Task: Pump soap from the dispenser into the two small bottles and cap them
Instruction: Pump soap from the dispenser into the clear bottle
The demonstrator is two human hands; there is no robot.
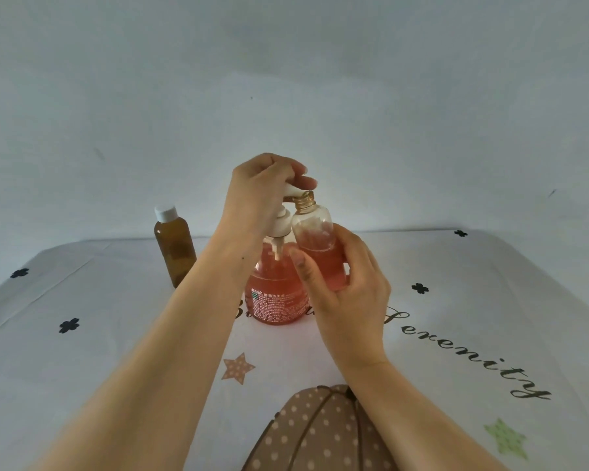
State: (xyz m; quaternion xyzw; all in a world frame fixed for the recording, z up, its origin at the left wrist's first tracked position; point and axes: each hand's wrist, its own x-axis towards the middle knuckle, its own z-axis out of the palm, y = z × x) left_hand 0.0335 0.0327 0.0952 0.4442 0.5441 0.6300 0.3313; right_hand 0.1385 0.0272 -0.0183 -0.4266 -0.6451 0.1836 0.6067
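While the left hand (259, 195) sits on top of the dispenser (272, 294), its fingers are curled down over the white pump head (295, 192), gripping it from above, with the wrist bent and the forearm rising from the near left edge of the table (116, 351). Directly beneath this hand the dispenser stands upright on the printed cloth, its round body filled with pink soap. The right hand (351, 300) is positioned just right of and below the left hand, palm turned toward the dispenser. It grips the small clear bottle (315, 239) around the lower half, thumb on the near side and fingers wrapped behind. This bottle is held upright above the right hand's fingers, its side touching or nearly touching the dispenser neck. Its open threaded neck (305, 198) sits immediately under the left hand's fingertips, at the tip of the pump head. Pink soap fills roughly the lower half of the clear bottle; the upper half is transparent. Well to the left of the left forearm, beyond the elbow line, the second small bottle, a brown bottle (174, 253), stands upright on the cloth with its white cap (165, 213) fitted, touched by neither hand.
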